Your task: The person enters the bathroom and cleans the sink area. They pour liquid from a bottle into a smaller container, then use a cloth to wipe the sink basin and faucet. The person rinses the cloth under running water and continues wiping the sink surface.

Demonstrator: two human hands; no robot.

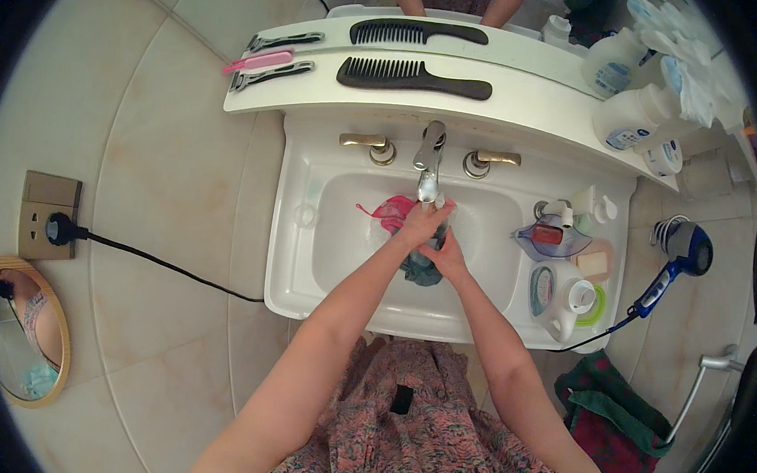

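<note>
Both hands are over the white washbasin (pixel 492 274), close under the chrome faucet (pixel 428 162). My left hand (pixel 423 225) is directly beneath the spout, on a wet dark grey-green cloth (pixel 423 272). My right hand (pixel 448 258) grips the same cloth from the right, slightly nearer to me. The lower part of the cloth hangs bunched below the hands towards the basin. A bright pink-red cloth (pixel 394 210) with a thin loop lies in the basin to the left of my left hand. Part of it is hidden behind that hand.
Brass tap handles (pixel 365 141) flank the faucet. On the right rim stand a white detergent jug (pixel 558 300), a blue translucent dish (pixel 548 239) and a soap bar (pixel 591 264). A black comb (pixel 415 79) lies on the shelf (pixel 526 112). A hair dryer (pixel 679 259) hangs at right.
</note>
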